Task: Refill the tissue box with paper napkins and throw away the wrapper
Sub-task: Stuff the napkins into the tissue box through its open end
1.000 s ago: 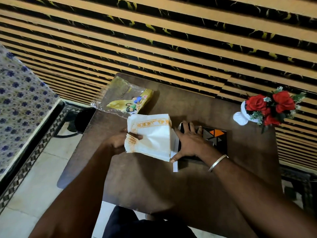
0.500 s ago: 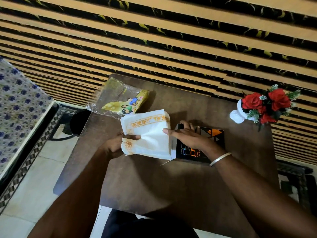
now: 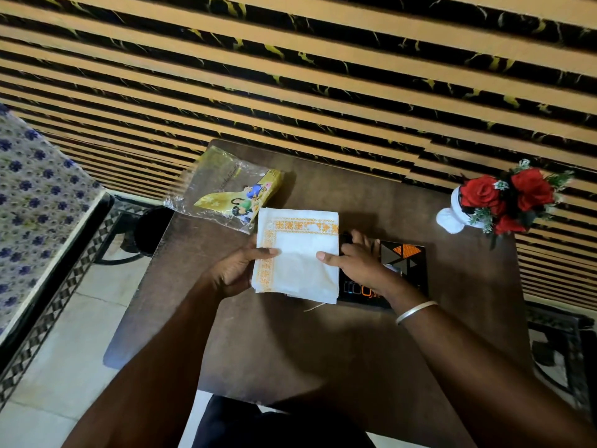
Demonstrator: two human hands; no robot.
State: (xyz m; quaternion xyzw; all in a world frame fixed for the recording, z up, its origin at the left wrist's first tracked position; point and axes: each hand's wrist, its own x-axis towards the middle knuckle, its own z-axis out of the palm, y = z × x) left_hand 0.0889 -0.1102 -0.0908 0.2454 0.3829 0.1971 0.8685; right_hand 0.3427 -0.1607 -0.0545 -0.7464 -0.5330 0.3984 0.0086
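One napkin stack point(image 3: 297, 253) pinched by left hand point(image 3: 234, 270) and right hand point(image 3: 357, 261); one tissue box point(image 3: 403, 263), one empty wrapper point(image 3: 231, 197), one flower vase point(image 3: 452, 216).

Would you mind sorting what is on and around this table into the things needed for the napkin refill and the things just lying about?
Belongs to the job:
- stack of paper napkins, held by the left hand and right hand
- black tissue box
- empty wrapper

Just lying about:
- red flower ornament
- dark round object on the floor, possibly a bin
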